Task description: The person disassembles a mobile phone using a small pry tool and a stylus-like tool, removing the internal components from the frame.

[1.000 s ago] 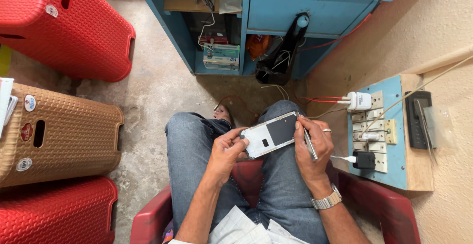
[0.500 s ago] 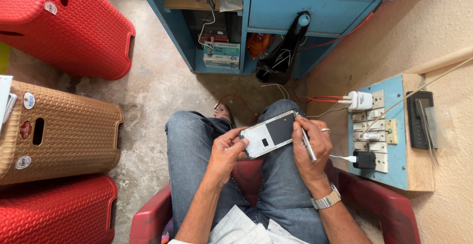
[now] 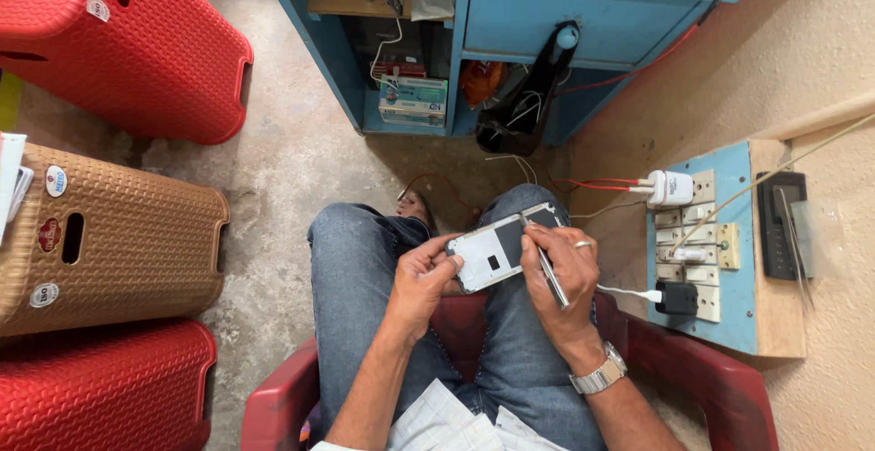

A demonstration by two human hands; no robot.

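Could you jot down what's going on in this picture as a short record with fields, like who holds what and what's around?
Setting: person seated in a red plastic chair on a concrete floor
Left hand: grips the lower end of an opened phone, back cover off
Right hand: steadies the phone's upper end and holds a thin metal tool, tip at the phone's edge
Wrist: metal watch on the right arm
Right of the person: blue switchboard with a white charger and a black charger plugged in
Ahead: blue desk
Left of the person: red and brown plastic stools

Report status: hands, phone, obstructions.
Left hand grips opened phone. Right hand holds thin tool against it. Nothing between hands and phone.
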